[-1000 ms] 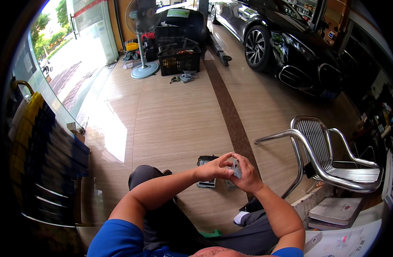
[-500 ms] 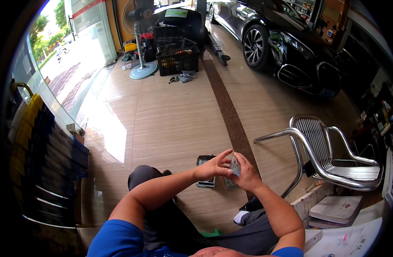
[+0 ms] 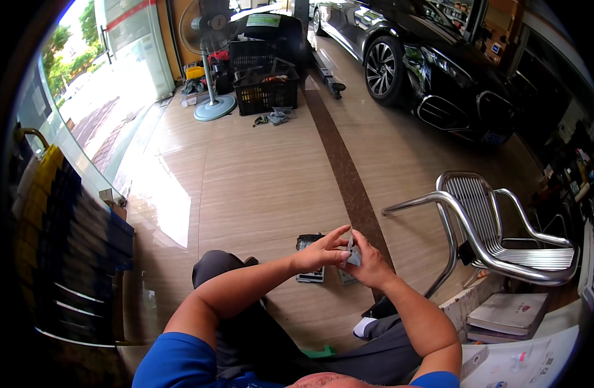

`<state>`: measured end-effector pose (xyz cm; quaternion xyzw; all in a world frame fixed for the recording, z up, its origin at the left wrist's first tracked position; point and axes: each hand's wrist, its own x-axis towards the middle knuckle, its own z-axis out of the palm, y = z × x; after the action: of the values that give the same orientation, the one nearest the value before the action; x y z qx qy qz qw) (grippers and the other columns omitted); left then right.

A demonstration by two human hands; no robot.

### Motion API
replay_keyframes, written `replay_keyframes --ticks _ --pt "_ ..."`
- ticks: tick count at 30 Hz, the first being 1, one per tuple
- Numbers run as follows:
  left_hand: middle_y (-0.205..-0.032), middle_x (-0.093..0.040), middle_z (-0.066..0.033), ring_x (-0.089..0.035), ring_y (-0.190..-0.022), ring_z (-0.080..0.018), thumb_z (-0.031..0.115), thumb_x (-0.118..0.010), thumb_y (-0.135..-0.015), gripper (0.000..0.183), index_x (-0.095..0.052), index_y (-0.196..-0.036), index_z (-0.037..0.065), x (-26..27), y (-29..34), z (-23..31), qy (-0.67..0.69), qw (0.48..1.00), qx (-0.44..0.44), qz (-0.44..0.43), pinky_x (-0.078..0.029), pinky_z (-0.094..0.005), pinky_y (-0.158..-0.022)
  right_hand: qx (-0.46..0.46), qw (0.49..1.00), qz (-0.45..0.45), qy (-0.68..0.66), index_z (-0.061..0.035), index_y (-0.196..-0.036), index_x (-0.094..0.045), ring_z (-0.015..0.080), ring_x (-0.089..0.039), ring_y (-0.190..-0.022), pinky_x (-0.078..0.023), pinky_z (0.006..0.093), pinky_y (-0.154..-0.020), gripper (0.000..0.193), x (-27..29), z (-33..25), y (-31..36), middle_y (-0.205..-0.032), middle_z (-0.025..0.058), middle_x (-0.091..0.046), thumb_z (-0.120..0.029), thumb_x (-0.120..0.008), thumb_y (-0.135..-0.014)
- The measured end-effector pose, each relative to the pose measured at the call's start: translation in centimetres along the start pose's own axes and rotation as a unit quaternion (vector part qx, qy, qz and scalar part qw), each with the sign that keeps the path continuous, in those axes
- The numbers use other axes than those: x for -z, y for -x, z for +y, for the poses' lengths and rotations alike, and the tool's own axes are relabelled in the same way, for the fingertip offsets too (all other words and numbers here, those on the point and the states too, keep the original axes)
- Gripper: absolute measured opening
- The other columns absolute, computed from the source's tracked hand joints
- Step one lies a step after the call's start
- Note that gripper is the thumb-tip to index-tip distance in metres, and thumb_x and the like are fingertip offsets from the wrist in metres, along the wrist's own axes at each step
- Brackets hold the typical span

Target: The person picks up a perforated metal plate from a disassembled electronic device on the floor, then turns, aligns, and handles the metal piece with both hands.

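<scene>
Watching remotely through the head view; clock directions run from the held piece. Nearest, the wearer's blue sleeves and dark trousers are cut off by my lower edge; a green item [image 3: 321, 352] at 7 o'clock is mostly hidden by the legs, kind unclear.

Right hand [image 3: 376, 266] is clamped on a small grey piece [image 3: 354, 258], held up over the floor. Left hand [image 3: 319, 255] has its thumb at the piece, index finger held off; I can't tell if it grips too. Piece is flattish, grey, with a pale thin edge pointing to 12; fingers cover much of it. Compared with a second ago it's turned: broad speckled face then, smaller plain face plus thin edge now.

Below on the floor, a black-and-silver unit [image 3: 311, 276] at 8 to 10 o'clock, crossed by the left hand, can't tell if it's one part or two. Flat grey part [image 3: 347, 277] at 6, mostly covered.

Farther: books [image 3: 509, 313] at 4, metal chair [image 3: 536, 260] at 3, blurred dark stack [image 3: 70, 207] at 9. Farthest: fan [image 3: 214, 107] and black crate [image 3: 266, 97] toward 11, black car [image 3: 439, 77] at 1, cut off by the top edge.
</scene>
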<state>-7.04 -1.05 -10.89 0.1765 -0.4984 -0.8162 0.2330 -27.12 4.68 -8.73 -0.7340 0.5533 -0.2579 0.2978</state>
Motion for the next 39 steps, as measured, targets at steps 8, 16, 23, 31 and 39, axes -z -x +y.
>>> replay_keyframes --ticks 8,16,23,31,39 --pt "-0.137 -0.048 -0.0146 -0.052 -0.112 -0.0184 0.034 -0.070 -0.093 0.096 -0.005 -0.160 0.008 -0.2 0.2 0.4 0.006 1.000 -0.006 0.002 -0.047 -0.0333 -0.092 0.043 0.997 0.051 -0.036 -0.0022 -0.145 -0.035 0.0334 -0.063 -0.109 -0.052 0.0401 -0.090 0.087 -0.3 -0.4 -0.1 -0.115 0.0179 -0.061 -0.018 -0.084 -0.075" --pt "-0.135 -0.052 -0.0109 -0.052 -0.110 -0.0159 0.042 -0.070 -0.092 0.099 -0.006 -0.160 0.010 -0.3 0.1 0.0 0.041 0.999 0.003 -0.009 -0.046 -0.0314 -0.092 0.131 0.983 0.127 0.033 -0.0003 -0.143 -0.038 0.0396 -0.057 -0.119 -0.051 0.0432 -0.097 0.085 0.3 0.7 -0.4 -0.132 0.0241 -0.053 -0.013 -0.083 -0.072" --pt "-0.142 -0.048 -0.0087 -0.053 -0.124 -0.0179 0.046 -0.068 -0.093 0.096 -0.008 -0.160 0.014 0.6 0.0 -0.4 0.077 0.993 0.049 -0.069 -0.049 -0.0352 -0.098 0.177 0.970 0.139 0.091 -0.0008 -0.142 -0.040 0.0420 -0.056 -0.121 -0.051 0.0438 -0.099 0.083 1.4 0.3 -0.4 -0.137 0.0248 -0.049 -0.012 -0.082 -0.071" --pt "-0.145 -0.047 -0.0102 -0.054 -0.127 -0.0221 0.042 -0.058 -0.100 0.080 -0.011 -0.160 0.017 1.0 -0.1 -0.5 0.150 0.983 0.039 -0.094 -0.051 -0.0428 -0.100 0.199 0.963 0.132 0.127 -0.0044 -0.142 -0.044 0.0403 -0.057 -0.121 -0.052 0.0436 -0.097 0.081 1.2 -0.4 -0.3 -0.138 0.0213 -0.049 -0.011 -0.082 -0.070" --pt "-0.137 -0.052 -0.0090 -0.058 -0.120 -0.0199 0.029 -0.060 -0.100 0.075 -0.015 -0.159 0.016 1.1 -0.3 -0.8 0.133 0.989 0.046 -0.053 -0.054 -0.0411 -0.096 0.224 0.958 0.117 0.137 -0.0046 -0.140 -0.046 0.0391 -0.056 -0.122 -0.051 0.0437 -0.098 0.078 0.8 -0.2 -0.3 -0.139 0.0200 -0.049 -0.007 -0.081 -0.070"
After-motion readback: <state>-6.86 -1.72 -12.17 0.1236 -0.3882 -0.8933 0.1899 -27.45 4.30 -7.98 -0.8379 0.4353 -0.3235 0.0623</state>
